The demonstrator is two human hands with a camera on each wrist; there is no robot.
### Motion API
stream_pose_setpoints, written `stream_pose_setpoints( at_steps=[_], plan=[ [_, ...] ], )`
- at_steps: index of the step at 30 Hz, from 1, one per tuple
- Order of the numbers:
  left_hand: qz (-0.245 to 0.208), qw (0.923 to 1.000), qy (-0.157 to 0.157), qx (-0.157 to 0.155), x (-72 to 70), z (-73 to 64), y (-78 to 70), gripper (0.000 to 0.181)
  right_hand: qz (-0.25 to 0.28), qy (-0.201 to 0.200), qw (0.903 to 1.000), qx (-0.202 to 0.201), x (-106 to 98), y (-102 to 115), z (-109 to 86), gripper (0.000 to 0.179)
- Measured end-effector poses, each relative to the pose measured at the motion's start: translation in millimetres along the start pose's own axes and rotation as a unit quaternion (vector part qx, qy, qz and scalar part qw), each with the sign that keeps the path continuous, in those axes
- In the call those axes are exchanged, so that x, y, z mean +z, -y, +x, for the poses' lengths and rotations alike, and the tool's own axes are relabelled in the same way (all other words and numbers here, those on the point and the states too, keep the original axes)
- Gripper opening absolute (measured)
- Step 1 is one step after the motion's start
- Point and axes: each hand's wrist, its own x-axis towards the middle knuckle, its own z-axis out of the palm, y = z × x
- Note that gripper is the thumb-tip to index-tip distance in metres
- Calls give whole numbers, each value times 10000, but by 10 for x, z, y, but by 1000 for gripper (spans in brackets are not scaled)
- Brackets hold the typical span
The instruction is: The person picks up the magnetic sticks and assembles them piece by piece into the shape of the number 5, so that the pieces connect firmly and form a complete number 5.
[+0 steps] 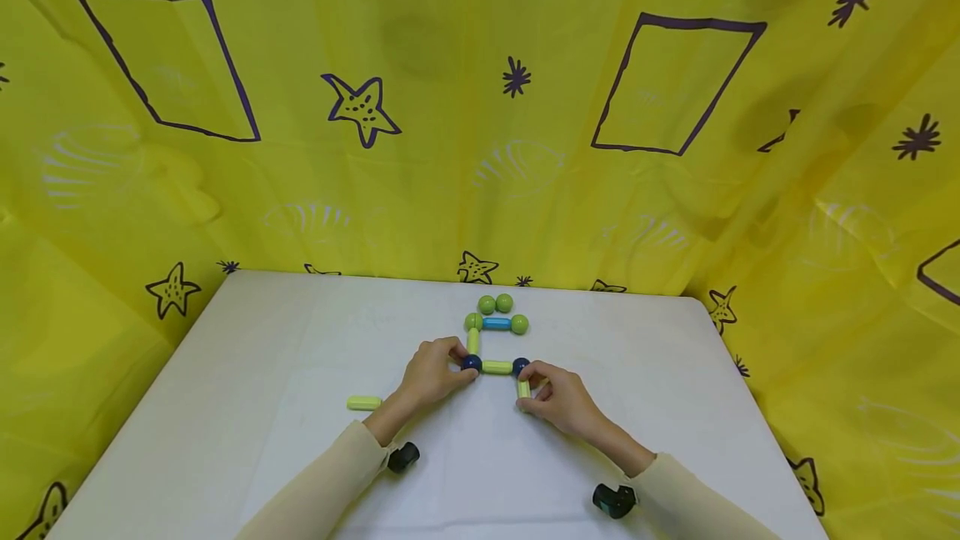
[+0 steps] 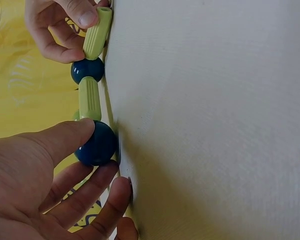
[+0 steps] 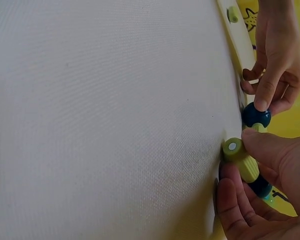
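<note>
My left hand [image 1: 431, 375] pinches a dark blue ball [image 2: 99, 145] between thumb and fingers at the left corner of a joined figure. A light green ribbed rod [image 1: 497, 367] links that ball to a second dark blue ball [image 1: 520, 366]. At the right corner, my right hand [image 1: 564, 400] grips another light green rod [image 3: 248, 168], which extends from the second ball toward me. Its free end shows a pale round tip in the right wrist view. From the left ball an upright light green rod [image 1: 473, 341] runs back to a green ball [image 1: 473, 322].
A blue rod [image 1: 497, 324] joins that green ball to another green ball [image 1: 520, 324]. Two loose green balls [image 1: 487, 304] sit behind. One light green rod [image 1: 364, 402] lies left of my left forearm. A yellow patterned curtain [image 1: 450, 190] borders the white table [image 1: 285, 323].
</note>
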Motion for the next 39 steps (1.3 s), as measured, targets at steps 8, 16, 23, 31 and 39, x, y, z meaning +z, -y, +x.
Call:
stream_pose_setpoints(
  at_steps=[8,16,23,31,39],
  plan=[
    [0,9999,-80,92,1,1,-9,21,43,11,10000,71,-1,-4,16,28],
    [12,9999,-106,118,-1,3,2,21,467,553,9974,-46,-113,-76,18,32],
    [-80,10000,-15,37,-4,3,7,21,912,1212,9884,-19,-264,-113,48,36],
    [-106,9999,-20,77,3,-1,3,22,573,1342,9887,-353,-506,-59,92,40],
    [-88,10000,0,16,-9,-10,-6,21,263,996,9932,-550,-794,22,134,44]
  ],
)
